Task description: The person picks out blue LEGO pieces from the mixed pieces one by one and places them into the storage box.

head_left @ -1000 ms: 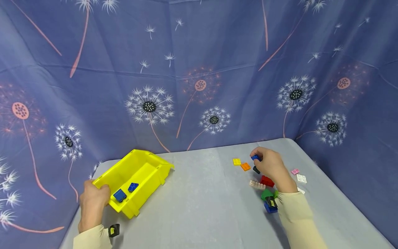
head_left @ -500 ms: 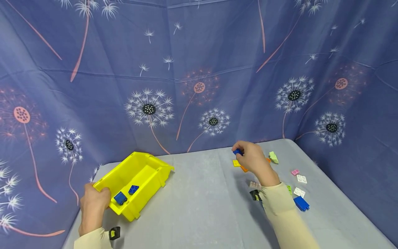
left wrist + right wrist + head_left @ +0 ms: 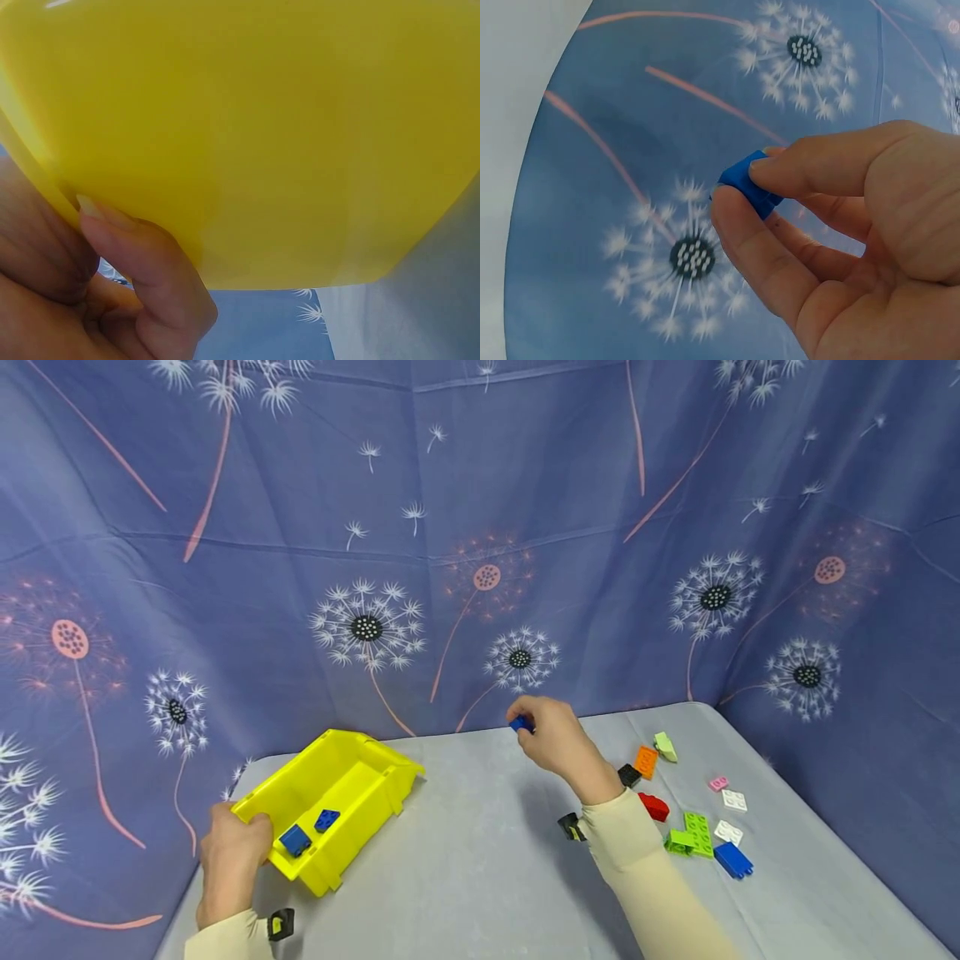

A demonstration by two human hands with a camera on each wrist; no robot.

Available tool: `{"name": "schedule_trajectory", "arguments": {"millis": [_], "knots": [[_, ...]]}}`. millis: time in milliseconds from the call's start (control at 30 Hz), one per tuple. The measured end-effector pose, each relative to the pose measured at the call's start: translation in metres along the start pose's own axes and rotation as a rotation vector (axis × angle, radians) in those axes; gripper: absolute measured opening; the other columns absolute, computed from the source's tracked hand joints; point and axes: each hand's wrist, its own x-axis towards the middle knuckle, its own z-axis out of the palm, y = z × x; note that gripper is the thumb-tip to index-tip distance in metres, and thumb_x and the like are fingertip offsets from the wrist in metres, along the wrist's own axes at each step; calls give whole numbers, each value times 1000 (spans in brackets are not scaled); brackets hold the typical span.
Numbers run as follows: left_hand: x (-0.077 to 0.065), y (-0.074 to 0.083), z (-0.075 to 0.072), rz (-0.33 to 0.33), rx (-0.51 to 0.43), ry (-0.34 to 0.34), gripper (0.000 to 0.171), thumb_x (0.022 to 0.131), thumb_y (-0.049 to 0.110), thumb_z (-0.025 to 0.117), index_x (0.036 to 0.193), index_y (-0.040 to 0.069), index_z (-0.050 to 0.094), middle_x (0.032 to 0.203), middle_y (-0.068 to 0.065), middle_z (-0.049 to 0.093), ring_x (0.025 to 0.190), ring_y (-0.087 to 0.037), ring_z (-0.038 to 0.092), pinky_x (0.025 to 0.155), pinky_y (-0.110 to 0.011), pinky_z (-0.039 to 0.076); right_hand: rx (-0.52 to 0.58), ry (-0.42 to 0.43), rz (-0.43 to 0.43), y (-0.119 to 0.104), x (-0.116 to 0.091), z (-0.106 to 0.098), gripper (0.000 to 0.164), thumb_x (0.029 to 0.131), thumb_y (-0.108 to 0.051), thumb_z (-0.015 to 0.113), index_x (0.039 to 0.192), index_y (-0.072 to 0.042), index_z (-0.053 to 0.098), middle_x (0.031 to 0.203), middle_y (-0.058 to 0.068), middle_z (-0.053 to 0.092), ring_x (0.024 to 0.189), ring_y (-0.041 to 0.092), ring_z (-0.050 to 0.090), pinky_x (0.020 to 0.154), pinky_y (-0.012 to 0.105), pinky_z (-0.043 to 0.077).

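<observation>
Cream sleeves are worn with black, yellow-marked wrist devices.

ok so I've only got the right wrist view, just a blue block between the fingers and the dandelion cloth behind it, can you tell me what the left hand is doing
Observer: The left hand grips the rim of a yellow bin.
Operator: Is there anything in it?
Observer: Yes, two blue pieces lie inside, apart from each other.
Operator: Is the blue block over the bin right now?
Observer: No, the head view shows the right hand holding it off to the bin's right, clear of the rim.
</observation>
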Motion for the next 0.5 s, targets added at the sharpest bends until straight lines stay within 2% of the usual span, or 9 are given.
{"name": "schedule_trajectory", "arguments": {"millis": [67, 233, 500], "knots": [[0, 0, 0, -8, -3, -1, 60, 90, 23, 43, 137, -7, 21, 101, -32, 45, 72, -34, 56, 53, -37, 48, 0, 5, -16, -7, 4, 4, 22, 87, -5, 60, 101, -22, 64, 95, 0, 62, 72, 15, 52, 61, 31, 44], [0, -1, 1, -17, 16, 0, 59, 90, 24, 43, 137, -4, 22, 104, -32, 45, 80, -38, 54, 60, -42, 45, 6, 14, -49, -21, 13, 13, 24, 85, -3, 58, 98, -23, 65, 94, -4, 63, 69, 14, 52, 61, 29, 44], [0, 0, 1, 9, 18, 13, 59, 89, 24, 43, 136, -5, 23, 103, -33, 46, 82, -40, 53, 64, -46, 44, 28, -25, -92, -42, 21, 23, 25, 86, -3, 56, 99, -23, 64, 86, -5, 60, 65, 15, 50, 56, 28, 43]]}}
